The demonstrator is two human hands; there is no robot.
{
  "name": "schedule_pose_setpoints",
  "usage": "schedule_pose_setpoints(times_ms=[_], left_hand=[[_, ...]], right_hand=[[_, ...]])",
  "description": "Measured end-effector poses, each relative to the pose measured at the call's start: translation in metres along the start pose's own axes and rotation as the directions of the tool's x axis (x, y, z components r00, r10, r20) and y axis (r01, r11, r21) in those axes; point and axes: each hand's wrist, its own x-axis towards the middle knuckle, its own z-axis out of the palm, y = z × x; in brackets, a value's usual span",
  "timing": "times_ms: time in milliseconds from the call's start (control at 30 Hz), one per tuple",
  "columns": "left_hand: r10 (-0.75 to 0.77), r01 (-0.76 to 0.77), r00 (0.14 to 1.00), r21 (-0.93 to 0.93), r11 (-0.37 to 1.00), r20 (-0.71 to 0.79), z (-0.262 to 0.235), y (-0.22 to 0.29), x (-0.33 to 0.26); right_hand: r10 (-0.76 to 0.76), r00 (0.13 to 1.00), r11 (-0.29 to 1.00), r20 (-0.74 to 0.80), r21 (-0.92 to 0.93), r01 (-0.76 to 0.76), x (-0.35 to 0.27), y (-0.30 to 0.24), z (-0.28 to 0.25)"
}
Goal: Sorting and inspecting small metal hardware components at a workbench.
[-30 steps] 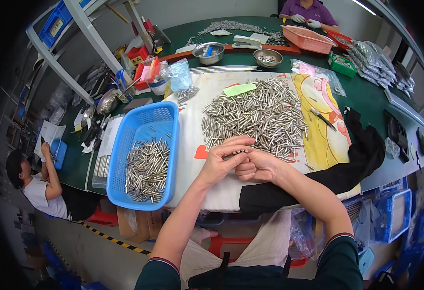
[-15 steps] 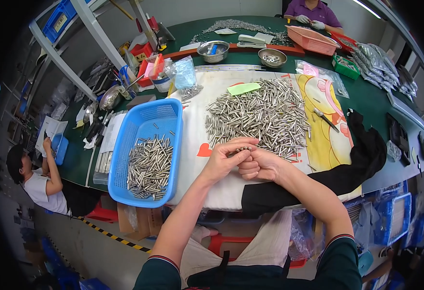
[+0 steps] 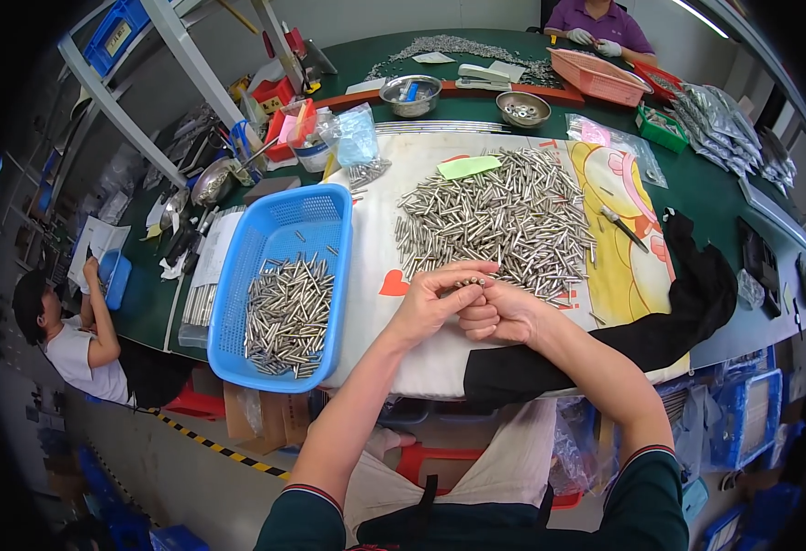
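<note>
Both of my hands meet just in front of a wide heap of small metal pins, spread on a printed cloth. My left hand is closed around several of the same pins, whose ends show between the thumb and fingers. Curled against it, my right hand is closed too, and the pin ends touch its fingertips; the inside of this hand is hidden. A blue perforated basket to the left holds more of these pins. On the heap's far side lies a green slip of paper.
Black cloth drapes along the near right edge, with a black-handled tool beyond it. Metal bowls and a pink basket stand farther back. One co-worker sits at left, another at the far side.
My hands stay together over the same spot, with only slight finger movement. The whole view has shifted a little; the basket and heap are as before.
</note>
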Motion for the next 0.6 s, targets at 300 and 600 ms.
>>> schedule_pose_setpoints(times_ms=[300,600], left_hand=[[-0.112,-0.014,0.945,-0.38,0.925,-0.308,-0.01,0.002,-0.003],[-0.406,0.392,0.909,-0.512,0.764,0.091,-0.019,0.001,-0.008]], right_hand=[[-0.582,0.812,0.63,-0.053,-0.661,0.408,-0.009,0.006,0.016],[-0.861,0.487,0.004,0.149,-0.954,0.3,-0.011,-0.004,0.013]])
